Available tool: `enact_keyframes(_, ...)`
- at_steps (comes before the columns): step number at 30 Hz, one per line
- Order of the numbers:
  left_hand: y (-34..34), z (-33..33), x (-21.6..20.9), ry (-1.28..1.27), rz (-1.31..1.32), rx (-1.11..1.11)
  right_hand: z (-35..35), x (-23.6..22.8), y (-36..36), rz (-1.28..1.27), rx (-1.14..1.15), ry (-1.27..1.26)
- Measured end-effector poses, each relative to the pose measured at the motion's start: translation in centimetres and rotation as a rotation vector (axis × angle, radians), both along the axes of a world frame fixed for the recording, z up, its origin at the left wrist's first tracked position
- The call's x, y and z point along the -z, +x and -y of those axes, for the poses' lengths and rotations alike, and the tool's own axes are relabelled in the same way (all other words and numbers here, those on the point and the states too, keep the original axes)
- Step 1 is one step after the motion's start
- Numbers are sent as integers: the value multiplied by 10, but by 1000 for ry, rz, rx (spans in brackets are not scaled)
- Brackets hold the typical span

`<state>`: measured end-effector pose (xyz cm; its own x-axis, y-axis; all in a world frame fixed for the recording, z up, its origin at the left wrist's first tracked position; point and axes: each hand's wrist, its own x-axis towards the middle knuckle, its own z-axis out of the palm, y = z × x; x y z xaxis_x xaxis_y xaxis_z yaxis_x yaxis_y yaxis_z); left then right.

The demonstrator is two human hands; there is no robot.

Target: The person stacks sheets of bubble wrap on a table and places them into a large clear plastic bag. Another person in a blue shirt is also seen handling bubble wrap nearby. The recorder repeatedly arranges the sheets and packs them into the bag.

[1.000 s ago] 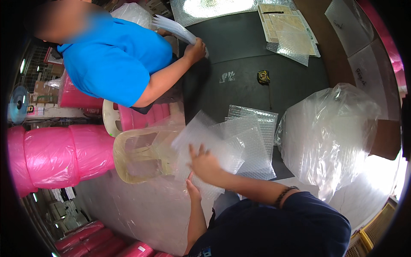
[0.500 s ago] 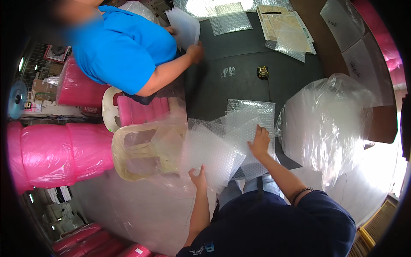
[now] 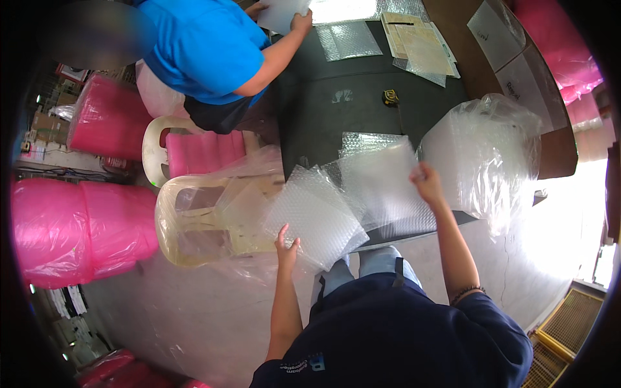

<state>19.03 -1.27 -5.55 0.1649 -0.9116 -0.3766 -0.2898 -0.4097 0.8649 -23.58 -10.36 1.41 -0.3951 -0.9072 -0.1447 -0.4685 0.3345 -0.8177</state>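
My left hand (image 3: 286,249) grips the near left edge of a fanned stack of clear bubble wrap sheets (image 3: 317,216), thumb and forefinger apart on top, its other fingers partly hidden. The stack overhangs the dark table's near left corner. My right hand (image 3: 427,184) pinches the right edge of a single bubble wrap sheet (image 3: 381,181), which is blurred by motion. Beneath that sheet, more bubble wrap (image 3: 369,141) lies on the table. I cannot tell whether these pieces are flat sheets or bags.
A large clear plastic bag of pale sheets (image 3: 482,158) stands to the right. A tape measure (image 3: 390,97) and a clipboard with papers (image 3: 414,39) lie on the table (image 3: 310,116). Cream chairs (image 3: 169,220) and pink rolls (image 3: 116,226) stand left. A co-worker in blue (image 3: 200,52) holds sheets.
My right hand has moved right and slightly up, drawing a sheet with it. My left hand stays at the stack's edge. The view has shifted slightly, and the co-worker's sheets are farther up.
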Motion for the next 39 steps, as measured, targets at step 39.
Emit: enact_keyframes(39, 21, 11, 39, -60, -70, 69, -44, 47, 280, -540, -1177, -69)
